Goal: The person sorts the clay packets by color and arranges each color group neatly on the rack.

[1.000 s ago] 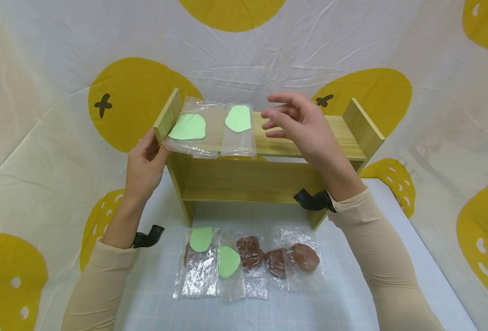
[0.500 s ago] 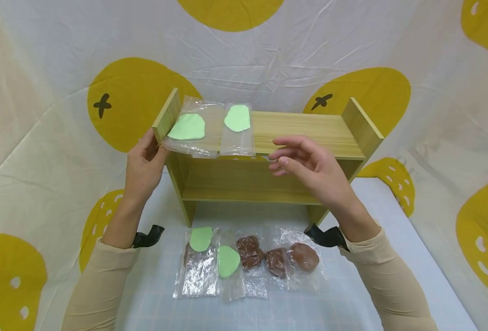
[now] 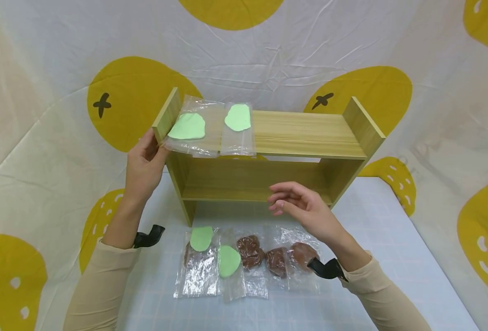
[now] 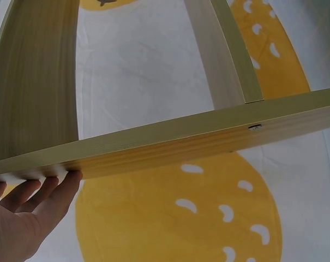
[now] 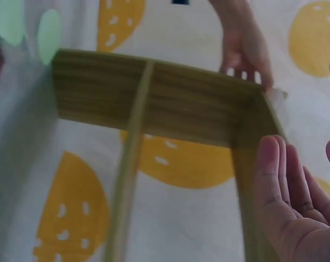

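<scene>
Your left hand [image 3: 142, 165] grips the shelf [image 3: 306, 138] by its upper left corner; whether it also pins the left bag [image 3: 187, 126] is hard to tell. Your right hand [image 3: 303, 209], loosely bent, holds nothing before the shelf's lower front edge. The left bag and right bag [image 3: 238, 118] reach the top's front edge; on the bench [image 3: 153, 289], well inside its right edge, lies a row of bags [image 3: 250, 253]. Best brace lightly, and pinch bags by clear margins.

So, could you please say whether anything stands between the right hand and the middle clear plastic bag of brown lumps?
Nothing visible does: the right hand has open space down to the clear plastic bag of brown lumps; the pale wooden shelf stands behind it.
</scene>
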`<state>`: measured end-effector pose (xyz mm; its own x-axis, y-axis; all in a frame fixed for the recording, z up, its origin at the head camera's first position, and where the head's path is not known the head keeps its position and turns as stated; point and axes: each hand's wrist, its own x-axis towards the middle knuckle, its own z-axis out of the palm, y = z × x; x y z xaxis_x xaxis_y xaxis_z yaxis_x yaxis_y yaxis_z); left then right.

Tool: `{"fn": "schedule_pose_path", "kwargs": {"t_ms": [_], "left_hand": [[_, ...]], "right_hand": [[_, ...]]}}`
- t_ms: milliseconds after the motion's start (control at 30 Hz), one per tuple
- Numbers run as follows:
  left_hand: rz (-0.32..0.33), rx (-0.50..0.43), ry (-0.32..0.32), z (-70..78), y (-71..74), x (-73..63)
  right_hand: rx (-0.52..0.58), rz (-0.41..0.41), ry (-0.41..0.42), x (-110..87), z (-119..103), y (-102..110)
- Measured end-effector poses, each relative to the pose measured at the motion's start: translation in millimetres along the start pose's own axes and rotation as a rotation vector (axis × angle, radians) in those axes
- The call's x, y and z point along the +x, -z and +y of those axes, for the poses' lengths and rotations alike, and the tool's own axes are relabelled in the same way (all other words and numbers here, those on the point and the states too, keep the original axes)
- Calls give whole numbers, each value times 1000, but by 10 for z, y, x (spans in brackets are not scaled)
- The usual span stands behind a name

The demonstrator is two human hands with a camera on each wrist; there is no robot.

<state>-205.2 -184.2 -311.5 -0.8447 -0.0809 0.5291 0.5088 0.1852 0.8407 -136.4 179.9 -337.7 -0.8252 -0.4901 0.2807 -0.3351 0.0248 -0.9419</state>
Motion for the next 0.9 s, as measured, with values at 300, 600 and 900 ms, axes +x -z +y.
{"fn": "schedule_pose_path", "kwargs": {"t_ms": [300,600,900], "left_hand": [[5,8,9,-2,-8,-3],[7,17,12,1,-3,-5],[2,8,8,10,-11,-4]], "right_hand": [[65,-43,-171,-116,558,-158],[106,-36,-339,-112,1106,-311],[201,-26,-468,-32,1511,-471]]}}
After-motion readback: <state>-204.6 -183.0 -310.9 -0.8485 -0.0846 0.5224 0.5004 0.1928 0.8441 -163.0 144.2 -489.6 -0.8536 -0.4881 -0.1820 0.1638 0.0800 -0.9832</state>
